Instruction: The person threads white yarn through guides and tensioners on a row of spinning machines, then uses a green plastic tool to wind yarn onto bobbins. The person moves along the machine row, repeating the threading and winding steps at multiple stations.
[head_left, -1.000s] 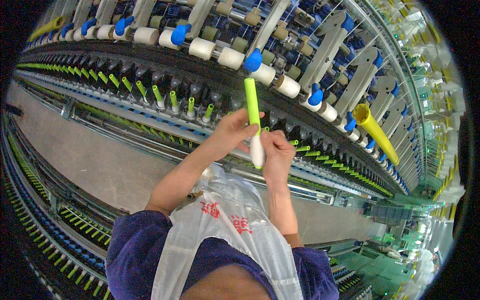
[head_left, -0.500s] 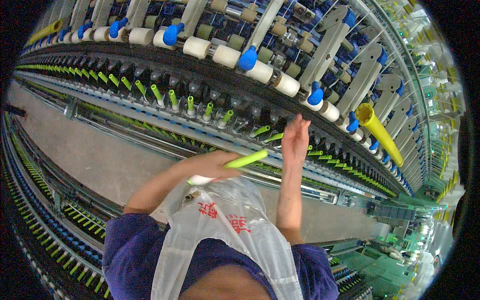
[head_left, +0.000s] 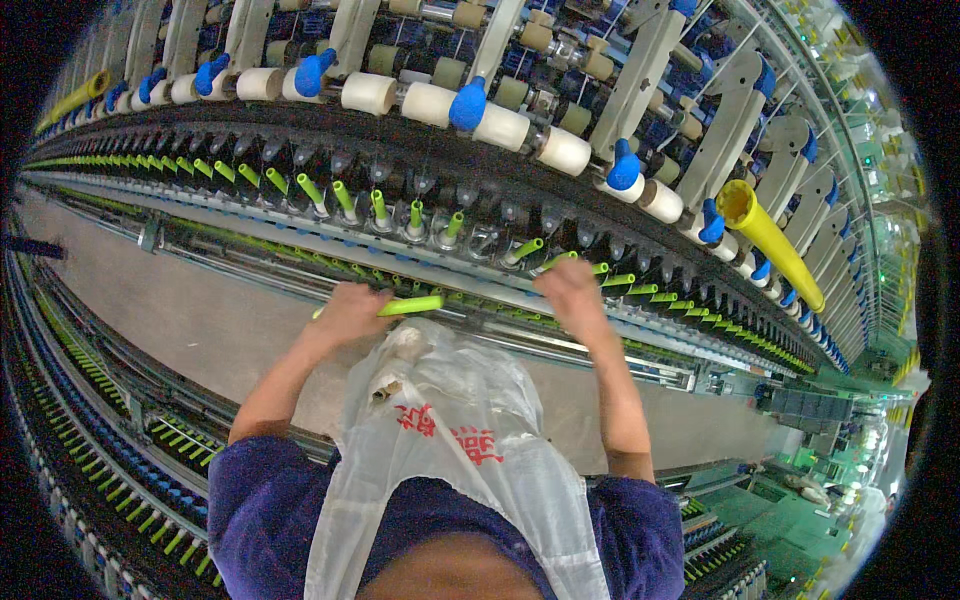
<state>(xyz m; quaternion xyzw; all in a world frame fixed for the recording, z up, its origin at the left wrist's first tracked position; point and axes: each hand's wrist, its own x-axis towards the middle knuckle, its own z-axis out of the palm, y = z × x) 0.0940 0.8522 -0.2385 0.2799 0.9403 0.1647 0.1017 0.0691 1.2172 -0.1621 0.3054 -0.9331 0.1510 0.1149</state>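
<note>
My left hand (head_left: pixel 352 312) is closed round a bright green bobbin tube (head_left: pixel 414 305), which sticks out to the right past the fingers. A small green tip shows on the other side of that hand; whether it belongs to the same tube I cannot tell. At the spindle row, my right hand (head_left: pixel 574 300) has its fingers curled at the top of a green bobbin (head_left: pixel 557 260) that leans in its place. Just left of it another green bobbin (head_left: pixel 525 250) leans on its spindle. Further left stand several green bobbins (head_left: pixel 379 209). Between them is a bare spindle place (head_left: pixel 485 242).
Above the spindles run white rollers (head_left: pixel 467 115) with blue-capped arms (head_left: pixel 314 72). A yellow tube (head_left: pixel 775 245) lies across the frame at right. My translucent apron (head_left: pixel 450 390) bulges in front. Behind at left stands another spindle row (head_left: pixel 120 450), across the floor (head_left: pixel 220 300).
My left hand has moved left and forward with the green tube; the white wound part below it no longer shows. My right hand has come down from above onto a bobbin at the row.
</note>
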